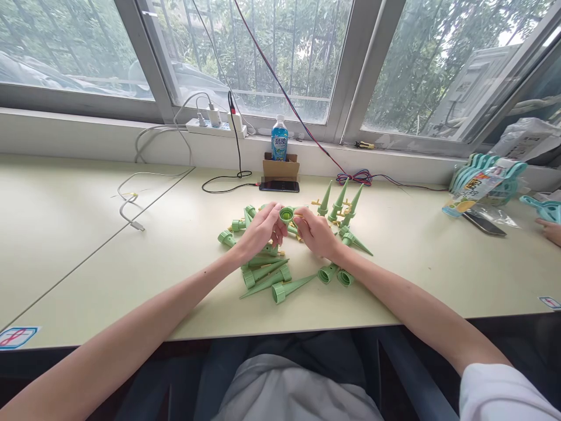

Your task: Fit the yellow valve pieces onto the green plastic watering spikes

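Observation:
My left hand is wrapped round a green plant watering spike, its round threaded opening facing me. At the right side of that opening, my right hand has its fingers pinched together; what they hold is hidden. Several more green spikes lie under and around my hands, some with yellow valves, among them a lying spike near the front. Right of my hands, a group of spikes stands points up, with yellow valves at their sides. Two spike caps show beside my right forearm.
A phone on a cable lies before a cardboard box and a blue-labelled bottle. A white cable trails at left. At right are teal hangers, a dark phone and another person's hand.

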Tool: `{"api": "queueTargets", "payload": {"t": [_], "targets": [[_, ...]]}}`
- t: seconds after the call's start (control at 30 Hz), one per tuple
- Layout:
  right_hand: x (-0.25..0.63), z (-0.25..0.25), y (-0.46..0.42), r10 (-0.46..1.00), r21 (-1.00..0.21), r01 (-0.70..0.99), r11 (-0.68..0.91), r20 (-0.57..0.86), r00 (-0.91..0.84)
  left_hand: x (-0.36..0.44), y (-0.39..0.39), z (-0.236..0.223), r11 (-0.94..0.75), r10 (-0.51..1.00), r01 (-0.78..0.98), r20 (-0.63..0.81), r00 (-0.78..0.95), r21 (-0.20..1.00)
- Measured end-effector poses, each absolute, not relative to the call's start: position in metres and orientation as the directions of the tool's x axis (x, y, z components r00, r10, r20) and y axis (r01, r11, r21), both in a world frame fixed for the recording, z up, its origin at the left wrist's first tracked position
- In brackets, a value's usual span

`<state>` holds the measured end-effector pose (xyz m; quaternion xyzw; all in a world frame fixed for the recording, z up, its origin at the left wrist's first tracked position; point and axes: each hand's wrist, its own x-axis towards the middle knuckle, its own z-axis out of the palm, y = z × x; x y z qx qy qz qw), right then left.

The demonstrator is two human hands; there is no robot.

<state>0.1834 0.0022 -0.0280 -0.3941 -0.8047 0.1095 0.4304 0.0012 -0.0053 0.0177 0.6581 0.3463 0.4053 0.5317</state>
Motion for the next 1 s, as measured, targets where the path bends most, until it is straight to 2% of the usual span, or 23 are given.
{"api": "queueTargets", "payload": {"t": [1.0], "targets": [[0.1828, -0.0262, 0.0016, 0.737, -0.523, 0.541, 0.659, 0.594, -0.324, 0.0007, -0.0046, 0.0178, -0.188, 0.884, 0.025, 0.158, 0.440, 0.982]]}}
